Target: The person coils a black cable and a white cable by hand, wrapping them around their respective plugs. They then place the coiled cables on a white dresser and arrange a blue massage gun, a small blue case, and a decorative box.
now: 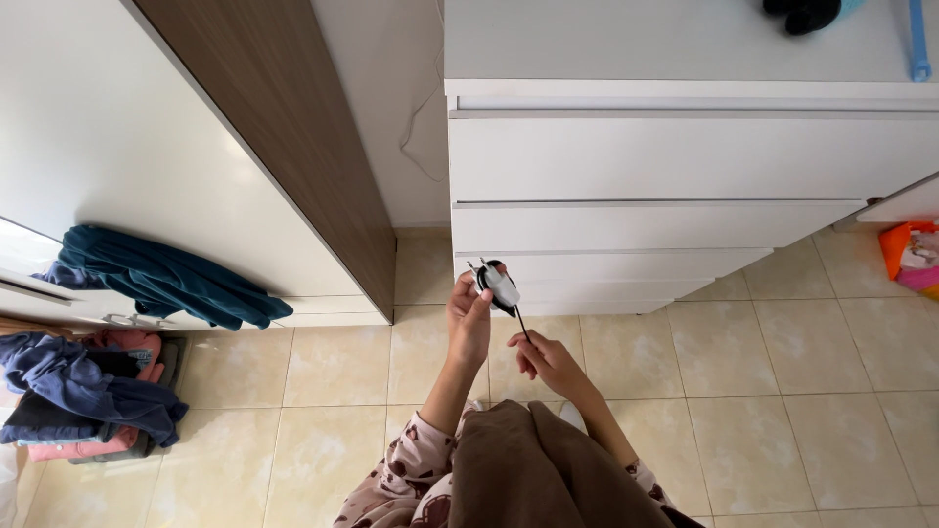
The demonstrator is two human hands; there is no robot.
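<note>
A small white charger plug (501, 286) wrapped in coiled black cable (522, 323) is pinched in the raised left hand (469, 318); the right hand (546, 362) grips the cable's loose end, before white drawers (646, 225).

At the right edge of the view, beside the lower corner of the white chest of drawers (636, 186), an orange and pink bag or package (915, 256) lies on the tiled floor (763, 391). It is cut by the frame, so only a part shows: an orange side, a pink part below it and a paler patch in the middle. Its shape looks soft and crumpled, and I cannot tell if it is a bag or a wrapped packet. No other package, and no label, sign or screen, shows in this view.
</note>
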